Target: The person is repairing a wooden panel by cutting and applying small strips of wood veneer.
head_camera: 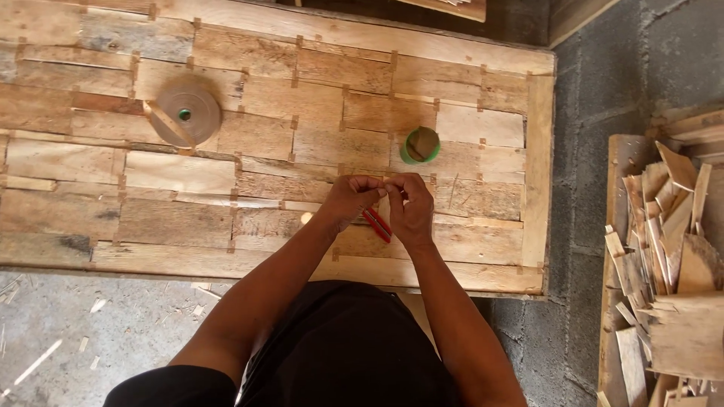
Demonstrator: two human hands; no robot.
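Note:
A large panel of patched veneer sheets lies flat in front of me, its pieces joined by short brown tape strips. My left hand and my right hand meet over its right half, fingers pinched together at a seam. A red-handled tool pokes out below my right hand, which grips it. Something small and pale sits between the fingertips; I cannot tell what it is. A big roll of brown paper tape rests on the panel at the left. A small green cup stands just beyond my hands.
A stack of loose veneer offcuts is heaped on a board at the right. A grey block floor runs between it and the panel. Wood scraps litter the concrete floor at the lower left.

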